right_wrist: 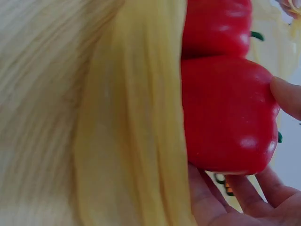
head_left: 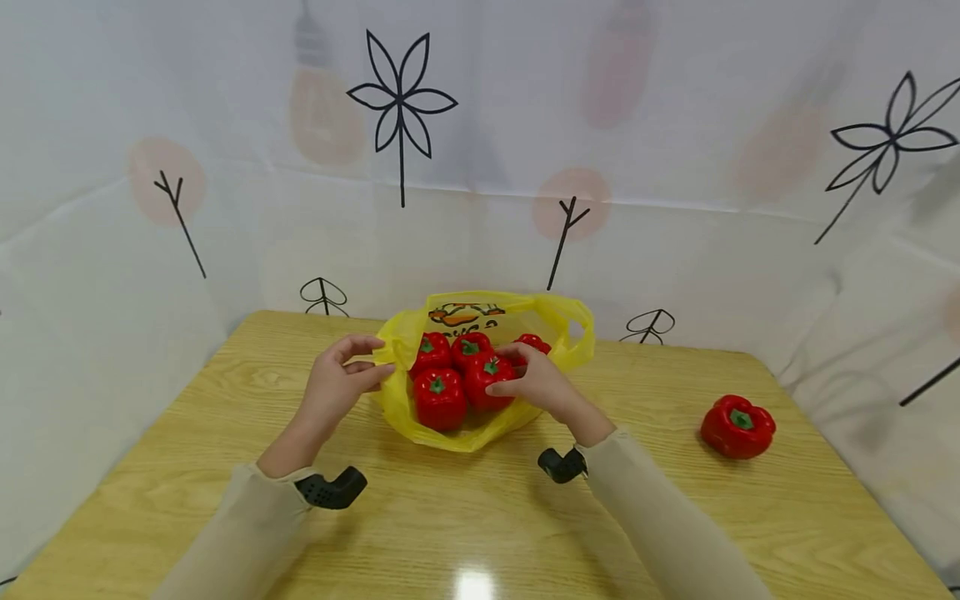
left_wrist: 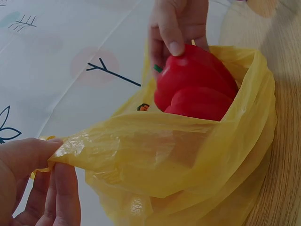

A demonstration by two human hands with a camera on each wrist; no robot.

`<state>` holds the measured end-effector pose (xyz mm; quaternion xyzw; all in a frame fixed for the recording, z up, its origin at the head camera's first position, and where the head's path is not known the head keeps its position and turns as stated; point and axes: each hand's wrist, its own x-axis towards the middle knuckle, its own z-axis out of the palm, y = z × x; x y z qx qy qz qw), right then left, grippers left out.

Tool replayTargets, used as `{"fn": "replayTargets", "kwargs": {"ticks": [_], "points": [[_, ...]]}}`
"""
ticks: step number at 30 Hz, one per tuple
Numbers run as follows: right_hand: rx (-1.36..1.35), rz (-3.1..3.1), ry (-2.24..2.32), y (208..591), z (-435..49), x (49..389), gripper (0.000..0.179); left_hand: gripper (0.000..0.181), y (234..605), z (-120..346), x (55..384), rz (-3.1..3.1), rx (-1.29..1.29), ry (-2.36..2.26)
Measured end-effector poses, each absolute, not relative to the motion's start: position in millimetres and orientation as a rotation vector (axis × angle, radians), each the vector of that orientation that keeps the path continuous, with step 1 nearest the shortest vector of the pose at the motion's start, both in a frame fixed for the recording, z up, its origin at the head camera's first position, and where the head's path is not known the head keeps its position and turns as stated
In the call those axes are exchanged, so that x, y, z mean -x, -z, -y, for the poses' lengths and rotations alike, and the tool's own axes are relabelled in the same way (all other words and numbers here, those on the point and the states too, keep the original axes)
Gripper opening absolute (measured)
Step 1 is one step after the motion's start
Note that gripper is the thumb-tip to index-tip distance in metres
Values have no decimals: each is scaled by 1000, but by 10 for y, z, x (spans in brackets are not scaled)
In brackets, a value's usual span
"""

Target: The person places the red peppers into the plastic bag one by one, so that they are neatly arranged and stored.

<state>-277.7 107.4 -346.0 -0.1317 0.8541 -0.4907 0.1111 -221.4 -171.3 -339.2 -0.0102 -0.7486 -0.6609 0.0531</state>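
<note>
A yellow plastic bag (head_left: 480, 444) stands on the table with its mouth spread, holding several red bell peppers with green stems. My left hand (head_left: 339, 385) pinches the bag's left rim between thumb and fingers, plain in the left wrist view. Inside the mouth, my right hand (head_left: 542, 385) grips one red bell pepper (right_wrist: 225, 115), thumb on one side and fingers on the other. Close to that one sits another pepper (head_left: 439, 401), nearer the bag's front wall. The lower parts of the peppers are hidden by the bag.
A single red bell pepper (head_left: 738, 427) lies outside the bag on the right side of the wooden table (head_left: 450, 517). Behind the table hangs a pale cloth (head_left: 480, 158) with plant drawings. The bag's right handle loop (head_left: 581, 329) stands up beyond my right hand.
</note>
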Motion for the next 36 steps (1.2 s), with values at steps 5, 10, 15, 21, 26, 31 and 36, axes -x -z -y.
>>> {"fn": "replayTargets", "kwargs": {"ticks": [5, 10, 15, 21, 26, 31, 36], "points": [[391, -2466, 1467, 3578, -1103, 2785, 58, 37, 3396, 1709, 2219, 2275, 40, 2003], [397, -2448, 1470, 3616, -1089, 2781, 58, 38, 3397, 1705, 2226, 2278, 43, 1997], [410, -2436, 1475, 3628, -1062, 2782, 58, 37, 3392, 1699, 2220, 2284, 24, 1991], [436, -2474, 1482, 3645, -1079, 2765, 60, 37, 3386, 1692, 2224, 2282, 19, 1998], [475, -2472, 1519, 3642, -1128, 2749, 63, 38, 3388, 1685, 2226, 2283, 17, 2000], [510, -2473, 1578, 3612, -1174, 2717, 62, 38, 3384, 1684, 2226, 2276, 21, 2015], [509, -2454, 1643, 3567, -1205, 2657, 58, 38, 3377, 1688, 2213, 2282, 18, 2010]]}}
